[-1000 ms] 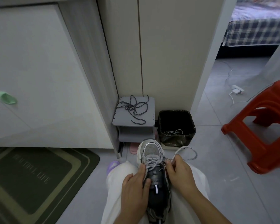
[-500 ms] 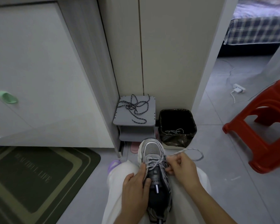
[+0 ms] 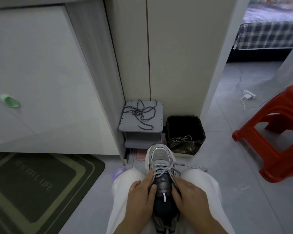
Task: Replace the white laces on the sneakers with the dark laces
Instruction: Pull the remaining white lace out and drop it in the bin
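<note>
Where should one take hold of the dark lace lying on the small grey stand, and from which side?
Pinch its free end near the front edge of the grey stand, coming from above. The dark lace is tangled further back, but this end lies single and flat, clear of the other loops.

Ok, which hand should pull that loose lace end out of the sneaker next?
Right, probably: the lace end trails right of the sneaker, nearest the right hand, while the left hand grips the sneaker.
</note>
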A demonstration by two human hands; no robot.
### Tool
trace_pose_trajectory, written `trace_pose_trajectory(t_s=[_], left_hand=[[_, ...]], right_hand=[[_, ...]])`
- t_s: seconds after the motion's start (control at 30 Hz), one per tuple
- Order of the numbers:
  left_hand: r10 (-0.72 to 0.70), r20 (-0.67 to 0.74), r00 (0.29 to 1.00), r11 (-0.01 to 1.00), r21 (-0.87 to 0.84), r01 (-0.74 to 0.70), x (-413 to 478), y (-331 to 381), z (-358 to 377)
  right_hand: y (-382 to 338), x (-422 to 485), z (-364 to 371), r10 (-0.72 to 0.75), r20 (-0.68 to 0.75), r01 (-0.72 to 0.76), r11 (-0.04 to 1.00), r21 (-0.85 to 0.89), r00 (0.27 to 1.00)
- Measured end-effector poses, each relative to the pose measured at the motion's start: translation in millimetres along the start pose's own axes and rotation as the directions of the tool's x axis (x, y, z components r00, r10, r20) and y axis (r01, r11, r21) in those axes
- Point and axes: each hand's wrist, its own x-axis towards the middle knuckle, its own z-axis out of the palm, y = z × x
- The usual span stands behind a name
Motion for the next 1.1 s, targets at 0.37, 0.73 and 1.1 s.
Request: trace_pose_trajectory(t_s=[0.37,0.73,1.1], left_hand=[[-0.042,-0.202,0.978,0.996,-0.084,0.026,9,19,-12],[-0.135,-0.083,0.987,0.989,0.045,0.139,38,35,-19],[-0.175,0.011,0.985,0.974,-0.144,0.175,45,24,-26]], right_hand=[[4,5,2,-0.009,-0.007,0.009,1.0,-0.021,1.0],[3,6,-1,-0.017,-0.021,0.017,1.0,-0.015,1.0],[3,4,3,0.008,0.0,-0.008,1.0,-0.006,1.0]])
